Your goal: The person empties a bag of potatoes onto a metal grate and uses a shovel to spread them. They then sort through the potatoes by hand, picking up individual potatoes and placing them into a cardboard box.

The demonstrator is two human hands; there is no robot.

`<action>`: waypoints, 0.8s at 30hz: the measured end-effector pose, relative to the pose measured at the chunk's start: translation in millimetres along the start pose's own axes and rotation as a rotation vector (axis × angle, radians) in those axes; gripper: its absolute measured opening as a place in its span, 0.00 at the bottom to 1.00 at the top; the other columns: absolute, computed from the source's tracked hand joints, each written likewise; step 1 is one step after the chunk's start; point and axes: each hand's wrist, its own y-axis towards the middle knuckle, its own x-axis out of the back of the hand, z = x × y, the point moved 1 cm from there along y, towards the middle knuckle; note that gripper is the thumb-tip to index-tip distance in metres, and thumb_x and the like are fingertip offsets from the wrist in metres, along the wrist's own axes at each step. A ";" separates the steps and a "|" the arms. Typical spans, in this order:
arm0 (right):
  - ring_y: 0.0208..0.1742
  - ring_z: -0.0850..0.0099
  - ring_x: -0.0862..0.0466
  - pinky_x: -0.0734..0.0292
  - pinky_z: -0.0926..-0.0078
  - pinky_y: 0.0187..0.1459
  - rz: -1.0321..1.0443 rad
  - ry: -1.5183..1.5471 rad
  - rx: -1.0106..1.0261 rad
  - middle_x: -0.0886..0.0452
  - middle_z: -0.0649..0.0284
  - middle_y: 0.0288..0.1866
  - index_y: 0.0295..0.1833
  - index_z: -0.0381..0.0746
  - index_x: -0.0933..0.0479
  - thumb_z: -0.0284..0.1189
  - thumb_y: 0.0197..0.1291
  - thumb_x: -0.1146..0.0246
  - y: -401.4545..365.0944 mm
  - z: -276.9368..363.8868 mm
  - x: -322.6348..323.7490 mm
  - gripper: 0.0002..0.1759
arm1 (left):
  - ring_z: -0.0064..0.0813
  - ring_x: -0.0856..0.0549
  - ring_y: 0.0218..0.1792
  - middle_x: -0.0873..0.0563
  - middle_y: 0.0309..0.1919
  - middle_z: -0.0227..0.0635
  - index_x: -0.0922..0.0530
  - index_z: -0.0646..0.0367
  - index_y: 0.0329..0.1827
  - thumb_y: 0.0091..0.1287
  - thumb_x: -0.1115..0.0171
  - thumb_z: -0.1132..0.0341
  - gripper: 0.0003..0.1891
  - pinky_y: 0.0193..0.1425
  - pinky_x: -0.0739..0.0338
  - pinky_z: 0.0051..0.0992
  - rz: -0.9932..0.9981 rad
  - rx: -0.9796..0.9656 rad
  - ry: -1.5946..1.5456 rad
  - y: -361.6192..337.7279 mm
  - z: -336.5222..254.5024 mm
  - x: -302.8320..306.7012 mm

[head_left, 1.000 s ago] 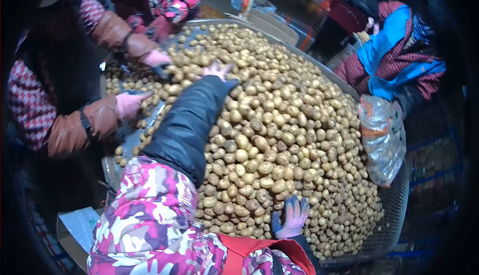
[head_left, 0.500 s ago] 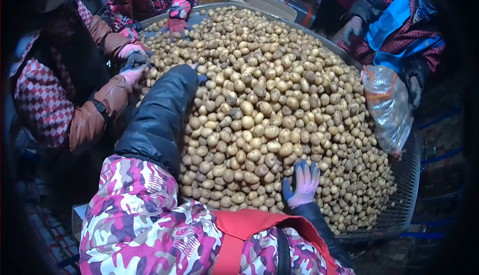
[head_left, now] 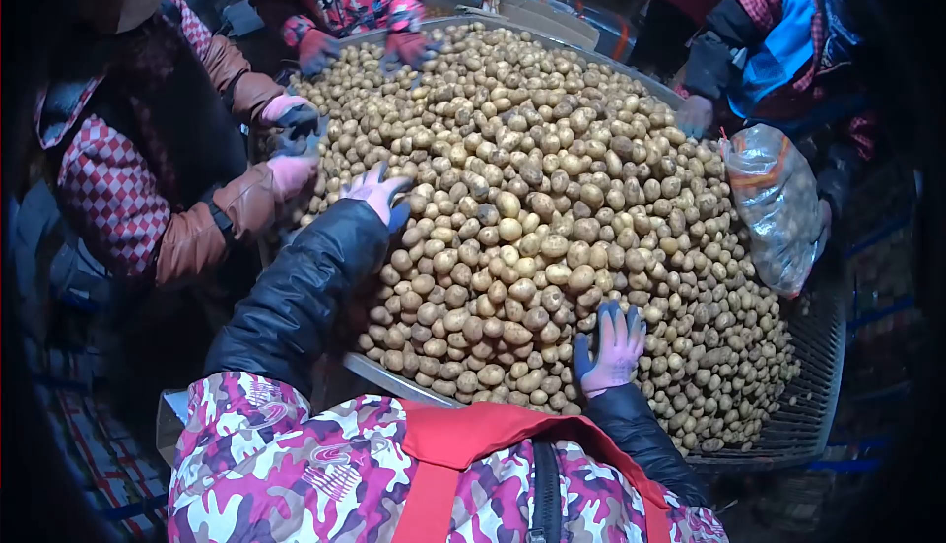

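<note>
A large heap of potatoes [head_left: 552,237] fills the wide metal tray [head_left: 399,385]. My left hand [head_left: 378,194], in a pink and grey-blue glove, rests on the upper left of the heap with its fingers spread and nothing held. At the lower middle, my right hand [head_left: 613,348], gloved alike, lies on the potatoes with fingers outstretched and thumb apart, also holding nothing.
A co-worker's gloved hands [head_left: 296,154] are at the tray's left edge. Another person's gloved hands [head_left: 406,48] touch potatoes at the back. At the right, a person stands by a clear plastic bag [head_left: 776,210] of potatoes, one hand near the rim.
My left hand has come into fuller view, its forearm drawn back toward me. The back co-worker's second hand now shows. The right co-worker's hand has lowered to the heap's edge.
</note>
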 end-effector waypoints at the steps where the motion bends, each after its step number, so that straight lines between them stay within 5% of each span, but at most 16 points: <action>1: 0.78 0.43 0.37 0.48 0.35 0.76 -0.022 -0.005 0.009 0.29 0.53 0.75 0.72 0.39 0.27 0.43 0.60 0.34 -0.7 -1.2 -2.7 0.36 | 0.59 0.29 0.73 0.29 0.76 0.50 0.21 0.36 0.69 0.67 0.35 0.51 0.26 0.77 0.36 0.55 -0.135 -0.055 -0.064 13.8 -6.0 -0.2; 3: 0.77 0.41 0.36 0.48 0.34 0.75 -0.026 0.002 -0.002 0.28 0.52 0.73 0.71 0.39 0.26 0.43 0.60 0.34 -0.6 -1.0 -4.2 0.35 | 0.55 0.20 0.66 0.21 0.67 0.53 0.18 0.44 0.65 0.69 0.37 0.58 0.20 0.70 0.25 0.44 -0.338 -0.190 -0.171 59.0 -26.0 -5.6; 9: 0.75 0.40 0.35 0.47 0.31 0.74 -0.010 0.012 0.009 0.27 0.53 0.71 0.69 0.41 0.24 0.45 0.57 0.33 1.2 -4.3 -4.5 0.35 | 0.50 0.14 0.60 0.13 0.58 0.50 0.19 0.51 0.66 0.69 0.40 0.59 0.22 0.65 0.21 0.42 0.015 -0.309 -0.227 191.6 -123.6 4.1; 11: 0.75 0.41 0.34 0.47 0.31 0.74 0.003 0.011 0.004 0.26 0.54 0.71 0.68 0.42 0.24 0.45 0.57 0.33 0.5 -6.3 -5.4 0.35 | 0.50 0.15 0.61 0.14 0.60 0.50 0.22 0.50 0.70 0.67 0.39 0.59 0.26 0.67 0.22 0.42 0.062 -0.276 -0.223 252.4 -125.0 -48.3; 13: 0.73 0.43 0.33 0.46 0.32 0.74 -0.005 -0.012 -0.004 0.26 0.55 0.71 0.67 0.43 0.22 0.44 0.56 0.32 2.4 -4.5 -4.3 0.33 | 0.51 0.19 0.66 0.18 0.65 0.53 0.26 0.52 0.73 0.65 0.38 0.54 0.32 0.69 0.23 0.42 0.069 -0.191 -0.218 261.6 -138.6 -51.0; 15: 0.73 0.43 0.33 0.45 0.32 0.73 -0.023 -0.017 -0.006 0.26 0.55 0.71 0.67 0.43 0.22 0.43 0.55 0.32 1.2 -4.1 -5.9 0.33 | 0.51 0.17 0.64 0.16 0.63 0.51 0.25 0.52 0.72 0.61 0.33 0.52 0.34 0.68 0.22 0.42 0.057 -0.294 -0.210 270.7 -126.2 -54.6; 20: 0.73 0.42 0.33 0.45 0.32 0.73 0.011 -0.002 -0.038 0.25 0.54 0.71 0.67 0.42 0.22 0.43 0.57 0.33 6.0 1.3 0.6 0.33 | 0.40 0.12 0.54 0.10 0.51 0.48 0.16 0.61 0.59 0.53 0.25 0.36 0.40 0.60 0.19 0.37 0.391 -0.231 -0.243 270.5 -69.5 -39.9; 21: 0.73 0.42 0.32 0.45 0.32 0.73 -0.008 0.002 -0.030 0.25 0.54 0.71 0.67 0.41 0.22 0.43 0.57 0.33 6.5 1.2 0.2 0.33 | 0.32 0.14 0.52 0.10 0.50 0.41 0.19 0.60 0.65 0.62 0.26 0.45 0.34 0.56 0.19 0.35 0.516 -0.226 -0.300 267.7 -59.9 -40.5; 24: 0.75 0.41 0.33 0.46 0.32 0.74 -0.030 0.009 -0.028 0.25 0.54 0.70 0.68 0.41 0.23 0.43 0.57 0.33 5.3 1.8 -1.5 0.33 | 0.29 0.14 0.49 0.10 0.48 0.38 0.17 0.58 0.62 0.64 0.27 0.46 0.30 0.54 0.19 0.33 0.423 -0.319 -0.607 232.5 -36.2 -40.9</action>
